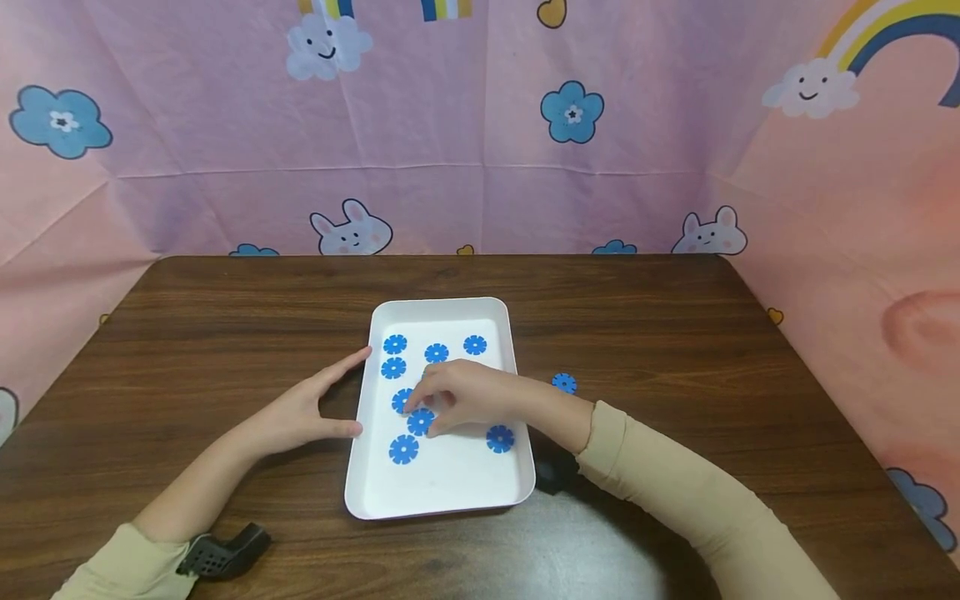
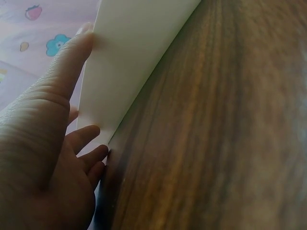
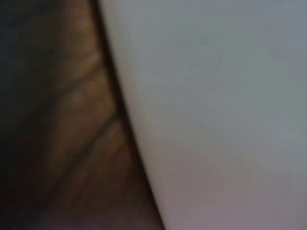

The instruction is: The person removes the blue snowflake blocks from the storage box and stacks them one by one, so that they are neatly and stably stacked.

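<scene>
A white tray lies on the table with several blue notched plastic discs, like snowflake building pieces, spread in it. My left hand rests against the tray's left wall, thumb and fingers spread apart. In the left wrist view, the thumb and fingertips of that left hand touch the white wall. Over the middle of the tray, my right hand has its thumb and bent fingers at opposite edges of one blue disc. Another disc is partly covered by those fingers. The right wrist view is blurred and shows only white tray and brown table.
One blue disc lies on the table right of the tray, beside the right forearm. A dark object sits under the right sleeve. The brown wooden table meets a patterned pink cloth at the back.
</scene>
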Demonstrator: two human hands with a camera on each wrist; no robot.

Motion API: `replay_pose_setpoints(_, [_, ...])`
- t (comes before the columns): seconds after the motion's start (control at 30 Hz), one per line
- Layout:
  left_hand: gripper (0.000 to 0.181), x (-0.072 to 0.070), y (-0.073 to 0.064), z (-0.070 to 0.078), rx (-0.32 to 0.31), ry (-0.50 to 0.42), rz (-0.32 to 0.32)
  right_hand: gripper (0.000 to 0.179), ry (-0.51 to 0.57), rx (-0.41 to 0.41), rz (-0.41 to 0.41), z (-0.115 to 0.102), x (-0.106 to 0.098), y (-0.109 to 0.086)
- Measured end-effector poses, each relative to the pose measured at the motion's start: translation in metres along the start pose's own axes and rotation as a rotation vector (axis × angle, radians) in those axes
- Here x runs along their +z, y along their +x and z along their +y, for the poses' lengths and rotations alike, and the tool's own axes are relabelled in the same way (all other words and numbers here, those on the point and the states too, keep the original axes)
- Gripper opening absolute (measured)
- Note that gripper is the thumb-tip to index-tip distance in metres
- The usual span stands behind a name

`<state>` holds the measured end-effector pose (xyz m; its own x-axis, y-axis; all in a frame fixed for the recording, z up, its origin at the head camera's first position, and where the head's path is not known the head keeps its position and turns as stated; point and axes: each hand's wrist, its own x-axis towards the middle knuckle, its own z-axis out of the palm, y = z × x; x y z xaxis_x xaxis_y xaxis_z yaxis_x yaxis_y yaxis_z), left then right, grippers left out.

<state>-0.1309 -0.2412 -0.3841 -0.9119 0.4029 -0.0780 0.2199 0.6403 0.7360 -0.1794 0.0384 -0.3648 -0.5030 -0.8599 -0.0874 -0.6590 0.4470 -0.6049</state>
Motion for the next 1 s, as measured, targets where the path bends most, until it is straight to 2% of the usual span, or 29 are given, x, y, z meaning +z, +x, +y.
replay_pose_setpoints(0.27, [0.096,-0.001,-0.0008,0.0023,0.007,0.0,-0.004,0.042,-0.068,-0.02,-0.055,0.0011,0.0006,0.008])
replay_pose_setpoints(0.43, [0.096,0.0008,-0.0003,-0.0005,0.007,-0.002,0.0,0.042,-0.075,-0.014,-0.071,0.0021,0.0002,0.0094])
replay_pose_setpoints(0.8, [0.096,0.0006,0.0024,-0.0024,0.002,-0.013,0.001,0.038,-0.04,0.017,-0.052,0.0013,-0.0024,0.0047])
replay_pose_setpoints(1.0, [0.097,0.0016,0.0023,-0.0037,0.002,-0.027,0.001,0.038,-0.032,-0.003,-0.024,0.0004,-0.0028,0.0017])
